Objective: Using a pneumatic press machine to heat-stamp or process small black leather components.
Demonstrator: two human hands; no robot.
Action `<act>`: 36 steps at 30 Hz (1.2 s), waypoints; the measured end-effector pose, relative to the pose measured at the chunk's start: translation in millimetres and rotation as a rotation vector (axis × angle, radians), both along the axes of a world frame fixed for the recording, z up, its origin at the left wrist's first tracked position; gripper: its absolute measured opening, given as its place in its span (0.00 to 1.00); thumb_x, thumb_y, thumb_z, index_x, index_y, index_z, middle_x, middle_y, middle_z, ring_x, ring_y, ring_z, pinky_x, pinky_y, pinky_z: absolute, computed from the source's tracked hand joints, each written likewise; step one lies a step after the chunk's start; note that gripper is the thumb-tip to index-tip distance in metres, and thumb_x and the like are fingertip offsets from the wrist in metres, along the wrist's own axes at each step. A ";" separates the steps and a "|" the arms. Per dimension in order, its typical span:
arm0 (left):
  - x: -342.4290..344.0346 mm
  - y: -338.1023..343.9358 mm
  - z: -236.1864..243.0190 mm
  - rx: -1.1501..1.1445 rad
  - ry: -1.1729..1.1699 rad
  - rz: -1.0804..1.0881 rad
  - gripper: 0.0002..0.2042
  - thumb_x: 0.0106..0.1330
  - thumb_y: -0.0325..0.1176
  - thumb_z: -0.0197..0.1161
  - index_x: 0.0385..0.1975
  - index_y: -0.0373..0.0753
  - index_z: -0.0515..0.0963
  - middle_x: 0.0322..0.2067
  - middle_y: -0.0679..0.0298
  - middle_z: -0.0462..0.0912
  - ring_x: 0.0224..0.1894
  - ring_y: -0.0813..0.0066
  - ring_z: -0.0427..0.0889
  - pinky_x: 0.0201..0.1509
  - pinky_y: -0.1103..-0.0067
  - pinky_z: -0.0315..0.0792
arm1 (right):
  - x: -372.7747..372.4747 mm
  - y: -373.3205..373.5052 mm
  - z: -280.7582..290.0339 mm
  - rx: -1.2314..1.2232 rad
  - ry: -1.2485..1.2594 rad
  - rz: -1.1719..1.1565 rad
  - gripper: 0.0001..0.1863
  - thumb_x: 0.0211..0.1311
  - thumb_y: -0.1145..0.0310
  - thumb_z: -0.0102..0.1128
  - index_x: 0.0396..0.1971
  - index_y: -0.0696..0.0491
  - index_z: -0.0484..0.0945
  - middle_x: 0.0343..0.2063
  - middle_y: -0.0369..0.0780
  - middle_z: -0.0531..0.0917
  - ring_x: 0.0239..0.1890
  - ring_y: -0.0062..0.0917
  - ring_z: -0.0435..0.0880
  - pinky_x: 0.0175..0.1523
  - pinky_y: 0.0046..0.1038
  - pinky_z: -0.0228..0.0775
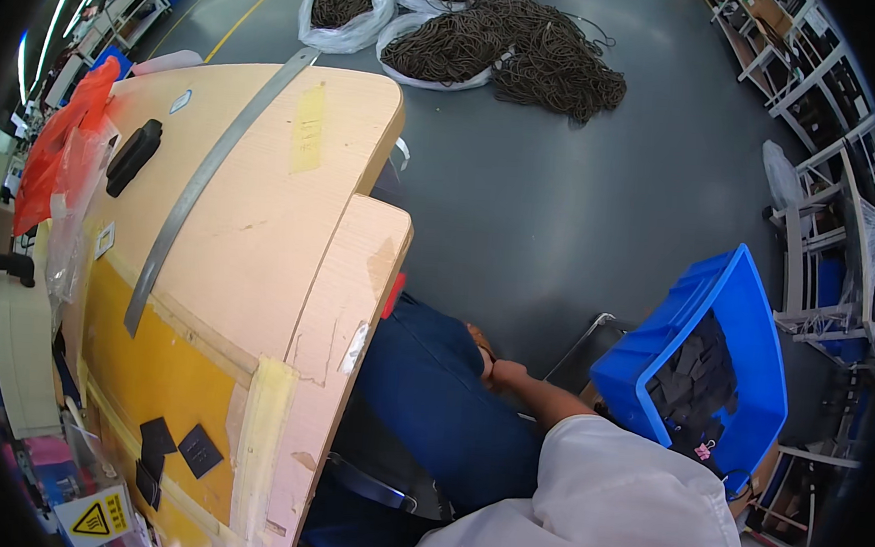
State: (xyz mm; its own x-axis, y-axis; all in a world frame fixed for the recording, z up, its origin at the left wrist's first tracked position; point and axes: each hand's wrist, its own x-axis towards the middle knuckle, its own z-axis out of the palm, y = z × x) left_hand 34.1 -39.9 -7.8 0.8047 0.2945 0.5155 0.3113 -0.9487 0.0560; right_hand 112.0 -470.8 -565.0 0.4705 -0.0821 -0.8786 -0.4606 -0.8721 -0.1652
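Note:
My right hand [502, 372] is down beside my leg in dark blue jeans [431, 383], below a white sleeve [584, 493]; its fingers are mostly hidden. A brownish shape [476, 338] beside it is too unclear to name. My left hand cannot be made out. To my left, a pale wooden worktable [251, 212] bears a long steel ruler [195, 183], a black oblong object [134, 158] and several dark square pieces [200, 451] on a yellow board [157, 357].
A blue bin [612, 372] of dark pieces stands at my right, near white metal racks [795, 235]. Bags of dark cord [436, 53] lie on the grey floor ahead. Red and clear plastic [64, 150] lies at the table's far left, near a beige machine [22, 348].

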 end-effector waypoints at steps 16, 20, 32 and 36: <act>-0.7 4.0 -4.3 -0.038 -0.156 -0.150 0.13 0.83 0.30 0.66 0.52 0.24 0.88 0.48 0.41 0.92 0.50 0.41 0.89 0.61 0.56 0.81 | -67.8 -17.4 -66.0 0.220 -0.365 0.072 0.20 0.75 0.57 0.61 0.49 0.55 0.94 0.51 0.49 0.94 0.50 0.46 0.95 0.55 0.45 0.87; -6.2 19.9 -6.9 0.018 -0.184 -0.249 0.10 0.82 0.28 0.65 0.52 0.27 0.89 0.45 0.47 0.93 0.46 0.45 0.90 0.55 0.58 0.83 | -56.8 -28.6 -76.8 0.277 -0.385 0.149 0.20 0.77 0.59 0.60 0.52 0.57 0.93 0.53 0.49 0.94 0.54 0.46 0.94 0.61 0.43 0.85; -14.6 25.1 -5.4 -0.230 -0.228 -0.171 0.09 0.75 0.21 0.62 0.49 0.25 0.86 0.51 0.47 0.91 0.56 0.49 0.87 0.65 0.62 0.77 | -23.6 -28.5 -28.6 0.302 -0.303 -0.040 0.19 0.76 0.60 0.60 0.52 0.57 0.92 0.54 0.50 0.93 0.56 0.46 0.93 0.63 0.42 0.83; -20.8 30.2 -3.9 -0.367 -0.307 -0.153 0.09 0.76 0.21 0.62 0.50 0.24 0.86 0.50 0.49 0.91 0.54 0.51 0.88 0.63 0.65 0.78 | 2.5 -30.8 -12.3 0.404 -0.327 -0.219 0.19 0.76 0.61 0.60 0.52 0.58 0.92 0.54 0.50 0.93 0.56 0.46 0.93 0.64 0.42 0.83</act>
State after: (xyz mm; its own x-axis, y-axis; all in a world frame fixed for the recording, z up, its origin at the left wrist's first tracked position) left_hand 13.3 -9.8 -11.7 0.6805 0.3917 0.6193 0.0875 -0.8826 0.4620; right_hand 114.6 -501.6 -577.3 0.7335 0.1039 -0.6717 -0.4924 -0.6000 -0.6305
